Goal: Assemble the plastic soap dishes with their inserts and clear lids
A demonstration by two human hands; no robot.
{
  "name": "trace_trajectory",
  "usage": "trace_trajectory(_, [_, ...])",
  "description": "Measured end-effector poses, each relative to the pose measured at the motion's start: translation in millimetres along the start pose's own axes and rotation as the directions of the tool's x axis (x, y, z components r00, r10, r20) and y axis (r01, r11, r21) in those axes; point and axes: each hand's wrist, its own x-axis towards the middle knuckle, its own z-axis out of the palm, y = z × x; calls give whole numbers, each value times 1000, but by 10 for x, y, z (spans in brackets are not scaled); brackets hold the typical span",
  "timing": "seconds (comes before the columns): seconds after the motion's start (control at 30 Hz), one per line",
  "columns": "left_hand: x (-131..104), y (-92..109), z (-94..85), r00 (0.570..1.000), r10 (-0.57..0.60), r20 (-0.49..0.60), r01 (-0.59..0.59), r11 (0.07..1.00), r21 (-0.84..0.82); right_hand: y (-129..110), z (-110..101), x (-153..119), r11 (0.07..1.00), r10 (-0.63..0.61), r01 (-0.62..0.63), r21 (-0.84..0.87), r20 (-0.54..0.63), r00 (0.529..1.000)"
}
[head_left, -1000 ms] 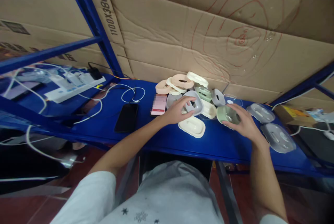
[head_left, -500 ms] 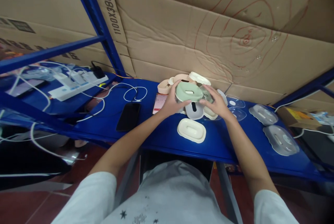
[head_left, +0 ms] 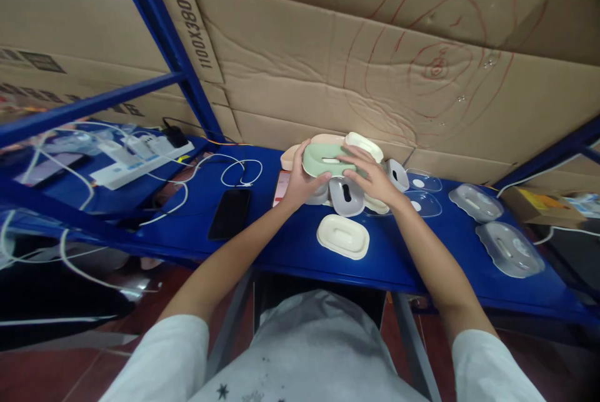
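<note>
A green oval plastic piece (head_left: 321, 155) with a slot in its middle is raised over the pile on the blue table. My left hand (head_left: 299, 182) grips its left end, thumb along the near edge. Around its right side are the fingers of my right hand (head_left: 370, 175), touching it. Below lies a grey piece (head_left: 347, 197) with a dark slot, and behind are a peach piece (head_left: 287, 157) and a cream piece (head_left: 364, 144). Nearer me, a cream oval lid (head_left: 343, 237) rests flat on the table.
Clear covers (head_left: 510, 251) lie at the right of the blue table (head_left: 281, 249), smaller clear pieces (head_left: 424, 203) nearer the middle. A black phone (head_left: 229, 213), white cables and a power strip (head_left: 140, 164) are left. Cardboard (head_left: 290, 58) stands behind; blue frame posts flank the table.
The green piece has shifted slightly left in my hands. My right hand has moved left onto it, and the clear part seen beside it before no longer shows there.
</note>
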Motion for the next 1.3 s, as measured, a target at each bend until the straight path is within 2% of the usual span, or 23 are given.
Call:
trace_trajectory(0.1, [7, 20, 19, 1000, 16, 17, -15, 999, -43, -56, 2, 19, 991, 14, -8, 134, -42, 999])
trace_trajectory(0.2, [7, 62, 49, 998, 45, 39, -41, 994, -103, 59, -48, -67, 973, 151, -108, 205, -208, 966])
trace_trajectory(0.23, [5, 77, 55, 998, 46, 47, -40, 993, -108, 137, -91, -115, 966, 210, -153, 210, -287, 935])
trace_trajectory(0.3, [-1, 98, 59, 998, 37, 50, -33, 996, -85, 339, -215, -234, 955, 294, -241, 172, -459, 838])
trace_trajectory(0.37, [-10, 105, 56, 999, 39, 30, -37, 998, -44, 566, -360, -373, 938, 313, -341, 67, -593, 742])
trace_trajectory(0.43, [-21, 105, 50, 998, 61, 9, -61, 998, 3, 769, -473, -504, 891, 324, -453, -44, -636, 700])
trace_trajectory(0.47, [-27, 107, 47, 997, 79, 5, -79, 996, 37, 849, -505, -557, 868, 338, -490, -79, -628, 701])
trace_trajectory(0.53, [-42, 118, 40, 993, 114, 20, -116, 986, 121, 962, -511, -624, 857, 362, -504, -110, -568, 739])
trace_trajectory(0.63, [-58, 159, 29, 990, 129, 62, -139, 969, 206, 1050, -425, -643, 889, 339, -439, -128, -459, 821])
trace_trajectory(0.7, [-60, 191, 20, 991, 112, 76, -126, 969, 215, 1099, -360, -642, 895, 322, -416, -158, -417, 850])
trace_trajectory(0.87, [-39, 264, 7, 993, 92, 68, -103, 975, 198, 1132, -312, -699, 870, 364, -460, -176, -400, 841])
trace_trajectory(0.97, [-41, 317, 13, 994, 95, 60, -104, 979, 175, 868, -302, -664, 873, 289, -421, -246, -433, 854])
trace_trajectory(1.03, [-52, 348, 20, 994, 83, 74, -94, 982, 163, 551, -246, -574, 891, 168, -313, -328, -403, 900])
trace_trajectory(1.1, [-62, 363, 28, 992, 80, 100, -94, 986, 135, 206, -137, -457, 917, 44, -148, -370, -276, 960])
trace_trajectory(1.17, [-67, 352, 33, 988, 103, 116, -114, 989, 96, -64, -2, -354, 946, -31, -7, -324, -112, 993])
trace_trajectory(1.23, [-66, 324, 38, 984, 120, 132, -129, 990, 64, -190, 110, -300, 969, -41, 34, -246, -24, 999])
trace_trajectory(1.3, [-63, 293, 45, 984, 97, 153, -103, 994, 33, -170, 159, -303, 975, -4, -4, -220, -38, 999])
